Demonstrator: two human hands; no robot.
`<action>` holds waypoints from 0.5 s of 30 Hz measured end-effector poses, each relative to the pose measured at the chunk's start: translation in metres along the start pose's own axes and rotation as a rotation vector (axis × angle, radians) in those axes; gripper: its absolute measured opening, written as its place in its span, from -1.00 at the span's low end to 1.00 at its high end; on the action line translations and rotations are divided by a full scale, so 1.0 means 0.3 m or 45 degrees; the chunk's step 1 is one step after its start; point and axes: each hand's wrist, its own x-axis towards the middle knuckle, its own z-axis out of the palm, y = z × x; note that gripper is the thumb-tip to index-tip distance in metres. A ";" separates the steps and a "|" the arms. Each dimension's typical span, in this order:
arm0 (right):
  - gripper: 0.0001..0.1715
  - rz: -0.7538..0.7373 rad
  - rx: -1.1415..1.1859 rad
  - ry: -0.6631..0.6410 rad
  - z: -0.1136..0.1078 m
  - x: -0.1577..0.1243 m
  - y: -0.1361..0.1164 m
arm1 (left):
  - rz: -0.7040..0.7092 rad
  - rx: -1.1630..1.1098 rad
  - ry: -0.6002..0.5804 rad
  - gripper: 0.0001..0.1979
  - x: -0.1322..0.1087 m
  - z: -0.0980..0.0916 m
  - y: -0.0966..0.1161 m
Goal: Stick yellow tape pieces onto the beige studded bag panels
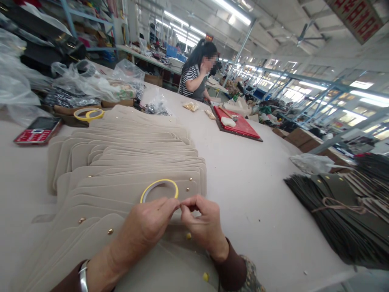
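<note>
A factory workshop is seen. On the broad, pale-grey work table (243, 174), flat beige panels with rounded corners and brass-coloured studs (133, 162) are stacked in overlapping rows, and flat, dark panels (337, 227) are tied with thin cord at its right side. Beyond the table, blue metal shelving (68, 18) is loaded with goods, and a person in a striped top (187, 77) is seen. Above it, a high ceiling is lit by long white tube lights (234, 11).
</note>
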 end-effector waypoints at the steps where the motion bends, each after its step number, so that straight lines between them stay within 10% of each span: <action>1: -0.88 0.160 0.089 -0.015 0.001 0.004 -0.002 | 0.014 0.007 0.015 -0.81 0.002 0.002 0.008; 7: -0.83 0.789 0.442 -0.002 -0.019 0.032 0.078 | 0.031 0.036 -0.049 -0.85 -0.010 0.029 0.048; 15: -0.82 0.375 -0.031 -0.120 -0.017 0.033 0.131 | -0.168 0.330 -0.657 -0.81 -0.008 0.071 0.042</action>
